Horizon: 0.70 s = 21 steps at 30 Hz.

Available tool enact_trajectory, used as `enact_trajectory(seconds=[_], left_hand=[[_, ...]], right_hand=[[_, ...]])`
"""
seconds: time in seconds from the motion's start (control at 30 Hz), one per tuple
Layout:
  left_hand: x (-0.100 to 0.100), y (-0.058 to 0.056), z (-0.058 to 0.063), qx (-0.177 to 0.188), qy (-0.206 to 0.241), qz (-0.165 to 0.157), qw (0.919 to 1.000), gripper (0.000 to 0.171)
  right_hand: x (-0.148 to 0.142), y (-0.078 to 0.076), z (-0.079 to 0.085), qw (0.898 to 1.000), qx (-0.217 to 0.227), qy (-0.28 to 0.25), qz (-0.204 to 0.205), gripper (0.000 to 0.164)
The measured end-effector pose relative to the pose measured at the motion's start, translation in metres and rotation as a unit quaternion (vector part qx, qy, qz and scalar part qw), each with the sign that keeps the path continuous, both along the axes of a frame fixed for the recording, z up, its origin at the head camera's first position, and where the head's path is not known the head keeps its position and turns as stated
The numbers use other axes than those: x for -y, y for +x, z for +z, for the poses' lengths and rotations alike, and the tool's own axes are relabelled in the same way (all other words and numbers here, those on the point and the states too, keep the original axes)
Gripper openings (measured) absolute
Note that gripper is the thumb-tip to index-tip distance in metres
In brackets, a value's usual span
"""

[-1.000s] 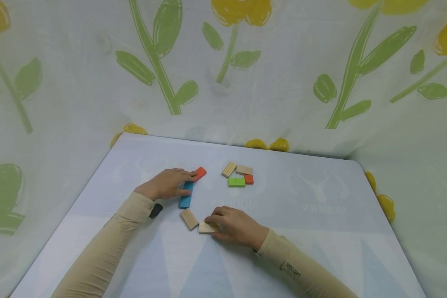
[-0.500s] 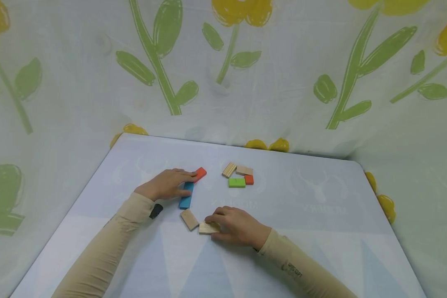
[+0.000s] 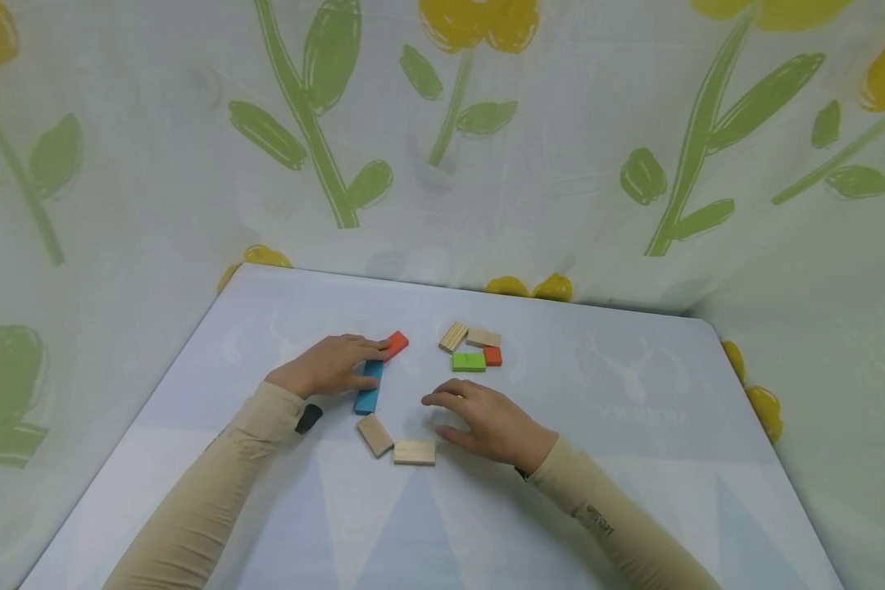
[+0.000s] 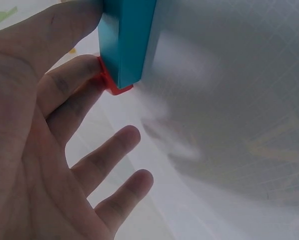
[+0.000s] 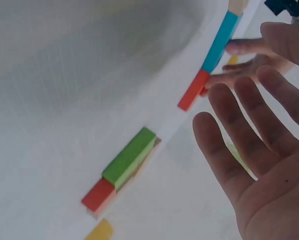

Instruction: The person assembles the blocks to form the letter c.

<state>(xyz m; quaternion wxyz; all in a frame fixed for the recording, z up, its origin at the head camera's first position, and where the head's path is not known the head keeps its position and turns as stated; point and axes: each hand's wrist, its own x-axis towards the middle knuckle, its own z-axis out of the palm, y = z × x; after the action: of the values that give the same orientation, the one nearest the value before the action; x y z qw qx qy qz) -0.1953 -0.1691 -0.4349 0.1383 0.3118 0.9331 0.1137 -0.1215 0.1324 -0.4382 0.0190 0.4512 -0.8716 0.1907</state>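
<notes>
My left hand lies over a line of wooden blocks, its fingertips touching the red block and its thumb on the blue block. Seen from the left wrist, the thumb rests against the blue block, two fingers reach the red block, and the other fingers stretch out free. A plain wooden block lies slanted below the blue one, and a second plain block lies at its lower right corner. My right hand hovers beside that second block with spread fingers, holding nothing.
Farther back on the table sits a small group: a striped wooden block, a plain block, a green block and a small red block. A flower-patterned curtain hangs behind the white table.
My right hand has let go of the second plain block and risen up and to the right, leaving the block fully in sight. The left hand stays where it was.
</notes>
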Motion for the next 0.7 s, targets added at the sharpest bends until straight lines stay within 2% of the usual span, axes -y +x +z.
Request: enact_trajectory(seconds=[0.27, 0.47, 0.7], left_hand=[[0.001, -0.001, -0.003, -0.004, 0.000, 0.003, 1.0000, 0.063], [0.001, 0.000, -0.002, -0.005, 0.006, -0.004, 1.0000, 0.062], [0.002, 0.000, -0.001, -0.006, 0.015, -0.011, 0.9998, 0.061]], right_hand=[[-0.013, -0.016, 0.007, 0.995, -0.078, -0.055, -0.013, 0.053], [-0.022, -0.030, 0.011, 0.992, -0.091, -0.077, -0.029, 0.062], [-0.030, -0.046, 0.021, 0.987, -0.113, -0.104, -0.041, 0.061]])
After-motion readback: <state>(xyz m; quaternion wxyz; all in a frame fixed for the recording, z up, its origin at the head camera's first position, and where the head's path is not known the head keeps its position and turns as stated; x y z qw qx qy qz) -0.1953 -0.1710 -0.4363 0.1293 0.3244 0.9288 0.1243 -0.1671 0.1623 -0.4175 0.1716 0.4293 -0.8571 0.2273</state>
